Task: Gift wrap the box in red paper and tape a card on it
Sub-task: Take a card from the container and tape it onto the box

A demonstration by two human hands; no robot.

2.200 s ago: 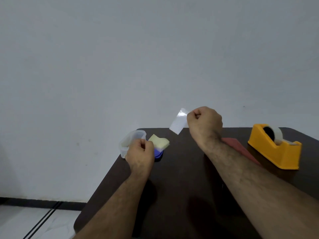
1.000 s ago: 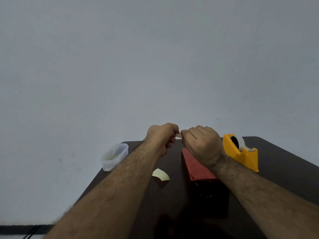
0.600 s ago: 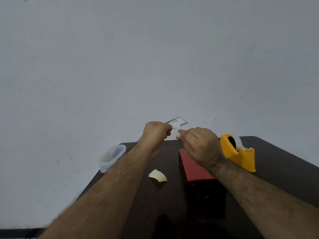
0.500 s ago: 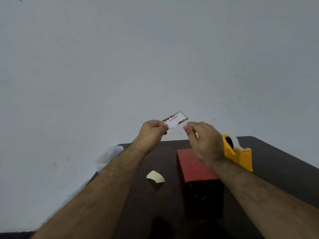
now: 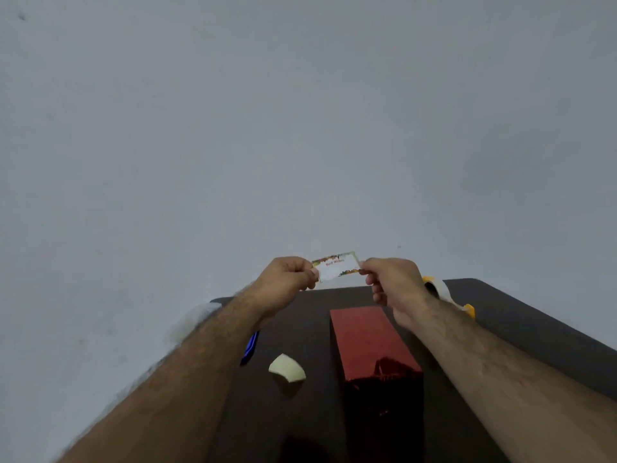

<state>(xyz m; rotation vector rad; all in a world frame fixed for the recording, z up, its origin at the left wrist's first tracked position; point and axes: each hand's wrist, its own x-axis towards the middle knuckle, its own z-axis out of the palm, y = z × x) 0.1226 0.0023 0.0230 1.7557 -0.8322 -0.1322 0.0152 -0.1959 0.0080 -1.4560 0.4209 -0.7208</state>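
Left hand (image 5: 288,275) and right hand (image 5: 389,282) pinch the card (image 5: 337,266) by its ends; probably light and bendable, so grip the edges.

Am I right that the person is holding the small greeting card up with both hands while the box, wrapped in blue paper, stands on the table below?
Not quite: the head view shows the box wrapped in red paper, not blue. The rest holds: the left hand and the right hand pinch the card at its two ends, above the dark table.
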